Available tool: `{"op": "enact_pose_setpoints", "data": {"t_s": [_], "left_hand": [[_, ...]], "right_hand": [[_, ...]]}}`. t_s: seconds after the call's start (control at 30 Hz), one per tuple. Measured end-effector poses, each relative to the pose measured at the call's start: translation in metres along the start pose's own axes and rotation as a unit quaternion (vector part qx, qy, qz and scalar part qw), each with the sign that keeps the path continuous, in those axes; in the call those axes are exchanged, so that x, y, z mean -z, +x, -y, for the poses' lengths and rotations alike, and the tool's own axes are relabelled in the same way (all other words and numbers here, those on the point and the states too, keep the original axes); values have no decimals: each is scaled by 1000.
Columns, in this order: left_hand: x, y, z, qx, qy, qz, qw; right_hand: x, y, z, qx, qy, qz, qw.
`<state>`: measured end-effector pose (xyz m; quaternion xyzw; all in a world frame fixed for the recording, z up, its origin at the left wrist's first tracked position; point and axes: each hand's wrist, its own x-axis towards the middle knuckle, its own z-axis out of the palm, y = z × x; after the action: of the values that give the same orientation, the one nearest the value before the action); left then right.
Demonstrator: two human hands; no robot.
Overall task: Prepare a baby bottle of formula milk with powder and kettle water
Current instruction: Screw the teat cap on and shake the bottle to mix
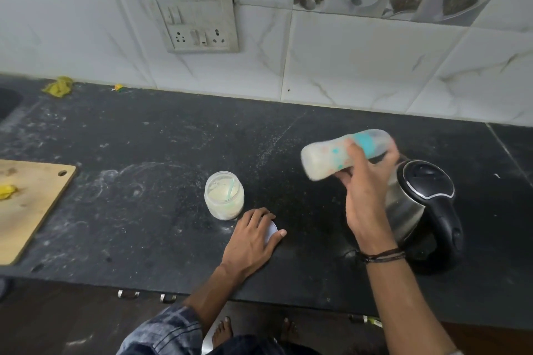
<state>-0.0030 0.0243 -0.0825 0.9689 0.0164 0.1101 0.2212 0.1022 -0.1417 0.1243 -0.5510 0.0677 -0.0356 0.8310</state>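
Observation:
My right hand grips a baby bottle with a teal collar, held nearly on its side above the dark counter; the bottle is blurred and holds whitish milk. My left hand rests on a white jar lid lying flat on the counter, fingers curved over it. Just left of that hand stands an open clear jar of formula powder with a pale green scoop inside. A steel kettle with a black lid and handle stands right of my right hand, partly hidden by my wrist.
A wooden cutting board with a yellow scrap lies at the left. A yellow cloth sits by the back wall, near a sink edge. A wall socket plate is above. The counter's front edge runs below my arms.

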Motion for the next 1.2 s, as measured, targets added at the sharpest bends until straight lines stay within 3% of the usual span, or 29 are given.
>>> {"op": "enact_pose_setpoints", "data": {"t_s": [0.07, 0.2, 0.33, 0.47, 0.6, 0.73, 0.87, 1.0, 1.03, 1.13, 1.2], "left_hand": [[-1, -1, 1, -2, 2, 0, 1000], [-2, 0, 1, -2, -1, 0, 1000], [-2, -1, 2, -7, -4, 0, 1000], [-3, 0, 1, -7, -6, -2, 1000], [-3, 0, 4, -12, -11, 2, 1000], [-4, 0, 3, -11, -18, -5, 1000], [-3, 0, 5, -18, -23, -9, 1000], [-3, 0, 4, -18, -26, -11, 999], [-4, 0, 4, -17, -23, -9, 1000], [-4, -1, 6, -19, -27, -11, 999], [-4, 0, 5, -20, -30, -11, 999]], "right_hand": [[-1, -4, -2, 6, -36, 27, 999], [-1, -3, -3, 18, 39, -39, 998], [0, -6, 2, 6, -24, 37, 999], [0, -2, 5, 25, 81, -63, 994], [-1, -9, -1, -3, -27, 21, 999], [-4, -10, 2, 28, 87, -84, 992], [-6, -14, 2, 15, -12, 9, 1000], [-6, -13, 7, 48, 79, -69, 993], [-8, -13, 7, 40, 73, -70, 994], [-7, -16, 4, 17, -28, 25, 999], [-5, -15, 8, 44, 6, -11, 999]]}}
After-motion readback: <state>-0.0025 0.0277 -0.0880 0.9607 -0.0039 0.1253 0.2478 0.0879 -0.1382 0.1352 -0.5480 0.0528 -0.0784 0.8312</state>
